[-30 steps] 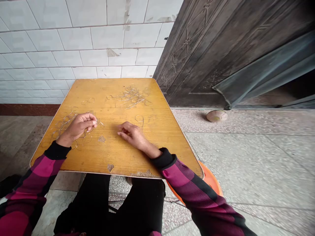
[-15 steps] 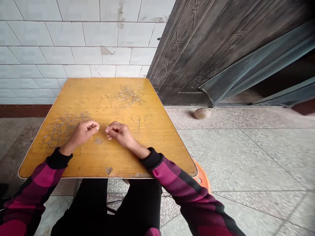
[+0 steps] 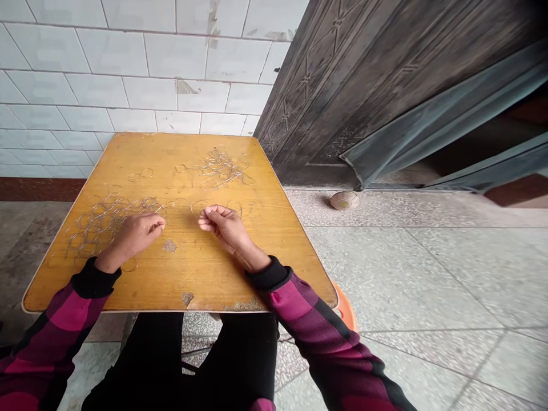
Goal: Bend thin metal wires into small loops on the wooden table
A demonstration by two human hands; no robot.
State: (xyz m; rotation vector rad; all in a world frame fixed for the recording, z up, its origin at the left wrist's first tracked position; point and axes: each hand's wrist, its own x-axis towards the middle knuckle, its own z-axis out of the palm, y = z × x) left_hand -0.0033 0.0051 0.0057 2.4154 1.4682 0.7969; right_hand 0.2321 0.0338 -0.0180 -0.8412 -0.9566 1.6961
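Observation:
On the yellow wooden table, my right hand (image 3: 226,229) pinches a thin bent wire (image 3: 191,203) between thumb and fingers. The wire curves away to the left of the fingertips, above the tabletop or lying on it, I cannot tell which. My left hand (image 3: 139,233) is closed with its fingertips together, and whatever it holds, if anything, is too small to make out. Beside and partly under the left hand lies a tangled pile of looped wires (image 3: 96,222). Behind the right hand a single looped wire (image 3: 235,205) shows in part.
A second heap of bent wires (image 3: 220,165) lies toward the table's far side, with a figure-eight wire (image 3: 140,175) to its left. The table (image 3: 205,279) stands against a tiled wall (image 3: 141,51). An orange stool (image 3: 346,305) shows beyond its right edge, near a dark carved door (image 3: 317,85).
My right hand has moved right and slightly up, away from the left hand, its palm turned more upward. My left hand has shifted slightly left and down. The view has moved slightly.

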